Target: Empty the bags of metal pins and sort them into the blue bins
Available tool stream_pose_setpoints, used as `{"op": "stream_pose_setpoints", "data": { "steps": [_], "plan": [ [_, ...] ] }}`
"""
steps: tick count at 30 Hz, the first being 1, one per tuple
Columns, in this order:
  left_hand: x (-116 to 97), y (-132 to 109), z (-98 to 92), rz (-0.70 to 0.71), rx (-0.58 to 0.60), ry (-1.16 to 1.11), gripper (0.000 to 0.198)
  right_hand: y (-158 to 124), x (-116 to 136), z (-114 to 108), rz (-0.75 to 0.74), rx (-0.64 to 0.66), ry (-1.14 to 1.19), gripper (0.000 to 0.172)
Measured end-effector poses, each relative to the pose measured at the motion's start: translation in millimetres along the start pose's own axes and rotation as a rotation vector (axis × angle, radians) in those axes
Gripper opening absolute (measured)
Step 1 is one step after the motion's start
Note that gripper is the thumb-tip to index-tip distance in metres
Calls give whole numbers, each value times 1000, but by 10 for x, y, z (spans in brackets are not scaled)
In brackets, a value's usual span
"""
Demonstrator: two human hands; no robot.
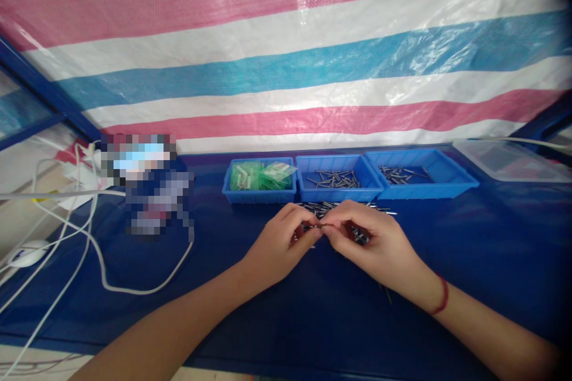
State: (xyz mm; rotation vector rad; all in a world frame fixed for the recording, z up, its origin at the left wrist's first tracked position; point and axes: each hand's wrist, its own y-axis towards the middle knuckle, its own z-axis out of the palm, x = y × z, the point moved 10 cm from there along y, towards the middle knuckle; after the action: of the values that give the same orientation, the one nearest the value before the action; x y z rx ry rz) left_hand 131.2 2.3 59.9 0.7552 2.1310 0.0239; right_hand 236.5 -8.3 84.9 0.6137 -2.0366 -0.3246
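Above a pile of thin metal rods (330, 208), my two hands meet at the fingertips. My left hand (279, 241) is closed, with dark slim metal pieces partly showing between thumb and fingers. A small thin metal rod (322, 225) lies at the point where both sets of fingertips come together. Thumb and forefinger of my right hand (373, 238) pinch its other end. More rods (360, 235) show through the gap under the right hand. The exact kind of rod is too small to make out.
Three blue bins stand behind the hands: the left bin (259, 196) holds green plastic packets (248, 175); the middle bin (339, 194) and right bin (424, 191) hold metal rods. A clear plastic lid (509, 161) lies at right. White cables (134, 292) and blurred items (156, 190) occupy the left.
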Motion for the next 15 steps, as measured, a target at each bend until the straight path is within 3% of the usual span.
{"op": "stream_pose_setpoints", "data": {
  "steps": [6,11,15],
  "plan": [
    [59,-5,-121,-59,-98,-43,13,13,108,-55,-115,-12,-83,10],
    [19,-6,-152,-55,-99,-11,15,37,133,-59,-186,5,-158,11],
    [19,-2,-158,-42,-52,107,20,134,-36,-341,-143,-84,-264,10]
  ]
}}
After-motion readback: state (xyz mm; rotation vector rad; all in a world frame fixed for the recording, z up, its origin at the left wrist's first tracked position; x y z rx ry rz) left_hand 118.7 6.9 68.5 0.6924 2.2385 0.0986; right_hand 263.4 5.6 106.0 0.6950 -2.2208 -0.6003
